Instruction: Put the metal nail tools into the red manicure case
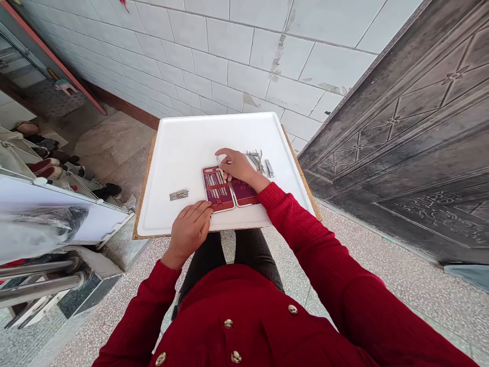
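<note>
An unfolded manicure case (222, 208) with a dark red lining lies on a white tabletop (183, 148). Several slim metal tools (216, 186) sit in a row under a strap in its left half. My left hand (191, 224) lies with fingers stretched out, their tips at the case's near left corner. Above the middle of the case, my right hand (239, 167) is closed in a pinch. A small, pale, shiny piece shows at its fingertips, too small to name. The hand covers part of the right half.
Left of the case lies a nail clipper (179, 194). Metal nippers (255, 159) and another clipper (269, 168) lie beyond its right half. A tiled wall (229, 51) stands behind the table, a dark carved door (401, 127) to the right, and a shoe rack (64, 188) to the left.
</note>
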Action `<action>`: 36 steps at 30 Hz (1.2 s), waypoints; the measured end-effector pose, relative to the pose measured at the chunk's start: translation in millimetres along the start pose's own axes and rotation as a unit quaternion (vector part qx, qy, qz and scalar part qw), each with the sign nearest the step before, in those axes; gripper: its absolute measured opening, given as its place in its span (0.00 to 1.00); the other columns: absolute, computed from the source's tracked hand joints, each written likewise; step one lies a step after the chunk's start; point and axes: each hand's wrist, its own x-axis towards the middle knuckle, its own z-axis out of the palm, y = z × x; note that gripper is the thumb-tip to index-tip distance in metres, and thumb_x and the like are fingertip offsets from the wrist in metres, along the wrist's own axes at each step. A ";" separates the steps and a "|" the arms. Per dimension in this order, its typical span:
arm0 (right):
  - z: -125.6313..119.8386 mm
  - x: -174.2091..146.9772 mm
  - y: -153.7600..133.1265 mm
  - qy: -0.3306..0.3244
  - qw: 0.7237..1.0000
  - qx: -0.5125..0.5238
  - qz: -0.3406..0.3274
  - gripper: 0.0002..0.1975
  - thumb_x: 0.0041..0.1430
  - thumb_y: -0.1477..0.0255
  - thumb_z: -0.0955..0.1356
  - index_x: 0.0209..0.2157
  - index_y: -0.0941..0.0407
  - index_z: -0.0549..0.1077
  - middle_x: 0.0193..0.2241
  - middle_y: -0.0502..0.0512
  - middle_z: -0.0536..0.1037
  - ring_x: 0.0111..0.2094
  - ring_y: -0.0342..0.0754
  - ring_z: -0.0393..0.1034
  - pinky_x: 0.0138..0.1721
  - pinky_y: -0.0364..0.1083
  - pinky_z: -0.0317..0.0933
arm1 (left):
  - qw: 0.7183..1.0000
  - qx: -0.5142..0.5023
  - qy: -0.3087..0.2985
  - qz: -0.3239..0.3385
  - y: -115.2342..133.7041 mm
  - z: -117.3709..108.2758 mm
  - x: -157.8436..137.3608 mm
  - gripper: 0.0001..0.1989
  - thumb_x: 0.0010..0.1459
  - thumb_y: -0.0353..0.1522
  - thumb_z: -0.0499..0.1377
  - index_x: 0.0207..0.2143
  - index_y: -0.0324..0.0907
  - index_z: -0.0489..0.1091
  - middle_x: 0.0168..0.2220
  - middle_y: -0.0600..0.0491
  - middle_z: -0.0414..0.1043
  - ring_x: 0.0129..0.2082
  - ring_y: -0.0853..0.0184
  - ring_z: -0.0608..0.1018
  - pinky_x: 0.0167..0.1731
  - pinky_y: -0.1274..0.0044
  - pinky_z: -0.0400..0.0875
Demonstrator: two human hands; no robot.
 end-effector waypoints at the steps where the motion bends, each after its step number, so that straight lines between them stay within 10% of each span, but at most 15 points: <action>1: -0.1 0.9 0.5 0.018 1.000 -0.023 -0.005 0.23 0.62 0.79 0.66 0.58 0.57 0.74 0.26 0.48 0.79 0.21 0.45 0.71 0.31 0.45 0.69 | 1.000 0.001 0.002 0.002 -0.1 0.0 0.1 0.16 0.71 0.26 0.53 0.55 0.44 0.75 0.57 0.46 0.80 0.59 0.58 0.80 0.58 0.63 0.75; 13: 6.5 4.2 7.4 0.097 0.975 -0.190 -0.059 0.14 0.66 0.79 0.65 0.40 0.56 0.84 0.43 0.56 0.85 0.45 0.51 0.77 0.50 0.49 0.67 | 1.000 0.003 0.012 0.010 -0.6 0.5 0.2 0.16 0.71 0.26 0.53 0.55 0.44 0.74 0.57 0.46 0.81 0.58 0.58 0.81 0.57 0.62 0.75; 36: 8.3 -20.1 2.1 0.048 0.917 -0.381 -0.110 0.19 0.67 0.78 0.63 0.48 0.58 0.84 0.46 0.63 0.79 0.43 0.54 0.74 0.43 0.48 0.62 | 1.000 -0.016 0.002 -0.005 -0.9 2.5 -1.9 0.18 0.70 0.27 0.52 0.56 0.45 0.76 0.58 0.45 0.80 0.60 0.57 0.80 0.58 0.61 0.76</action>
